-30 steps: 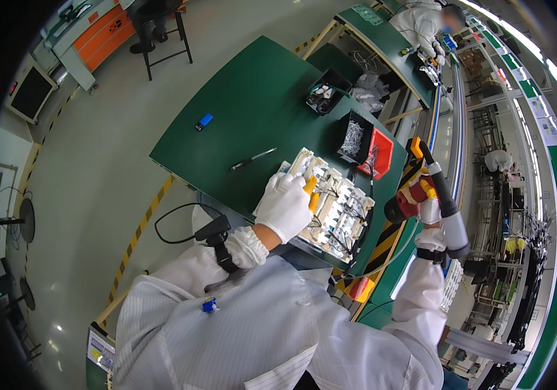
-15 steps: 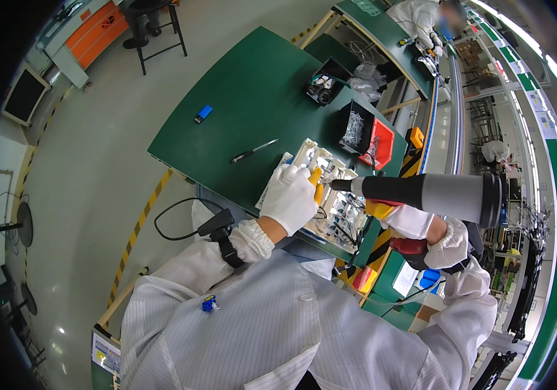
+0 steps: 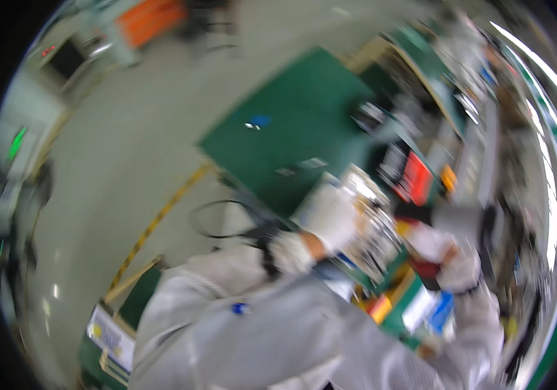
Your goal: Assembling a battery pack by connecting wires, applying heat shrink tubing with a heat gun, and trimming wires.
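Motion smears the whole head view. My left hand (image 3: pixel 332 220), in a white glove, lies over the left side of a pale assembly (image 3: pixel 374 242) with metal parts and wiring; its fingers are too blurred to read. A dark strap circles that wrist. At the right, my right hand (image 3: pixel 429 243), gloved in white with yellow at the fingers, is closed around the handle of a power screwdriver (image 3: pixel 455 220). The tool has a black nose and a grey body, and it points left toward the assembly. Whether its tip touches anything is not visible.
The green table (image 3: pixel 272 130) carries a black bin (image 3: pixel 392 160), a red bin (image 3: pixel 416 179) and a small blue object (image 3: pixel 261 121). Another dark container (image 3: pixel 369 117) stands farther back. A black cable (image 3: pixel 210 231) loops beside my left wrist. A person (image 3: pixel 463 49) is at the far right.
The whole view has swung and blurred, so the table and both hands appear farther right and lower. The screwdriver stays in my right hand; its nose looks farther from my left fingers.
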Tool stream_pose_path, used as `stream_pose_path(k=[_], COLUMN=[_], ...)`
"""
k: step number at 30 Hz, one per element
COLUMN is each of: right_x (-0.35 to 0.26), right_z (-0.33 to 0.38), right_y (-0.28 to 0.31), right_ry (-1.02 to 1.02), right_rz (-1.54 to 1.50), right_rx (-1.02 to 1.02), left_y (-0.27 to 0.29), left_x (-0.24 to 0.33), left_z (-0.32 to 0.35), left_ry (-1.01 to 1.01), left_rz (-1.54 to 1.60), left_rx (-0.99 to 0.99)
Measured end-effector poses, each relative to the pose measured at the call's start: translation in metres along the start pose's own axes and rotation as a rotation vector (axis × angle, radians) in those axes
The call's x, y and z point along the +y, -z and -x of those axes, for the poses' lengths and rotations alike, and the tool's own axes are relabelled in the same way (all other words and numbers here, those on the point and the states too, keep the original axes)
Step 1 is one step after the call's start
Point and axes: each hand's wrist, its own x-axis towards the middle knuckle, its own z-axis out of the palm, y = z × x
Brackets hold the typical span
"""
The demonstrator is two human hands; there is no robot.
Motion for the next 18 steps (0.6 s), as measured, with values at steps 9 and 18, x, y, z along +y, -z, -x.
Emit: stream_pose_path(k=[9,18], right_x=[0.021,0.174], right_z=[-0.331,-0.269], right_y=[-0.431,-0.57], right_ry=[-0.387,-0.57], right_rz=[0.69,0.938], right_rx=[-1.201,-1.57], left_y=[-0.01,-0.056], left_x=[0.029,0.011], left_z=[0.01,0.015], left_ry=[-0.141,-0.143], left_rz=[0.101,-0.034], left_rx=[0.327,0.475])
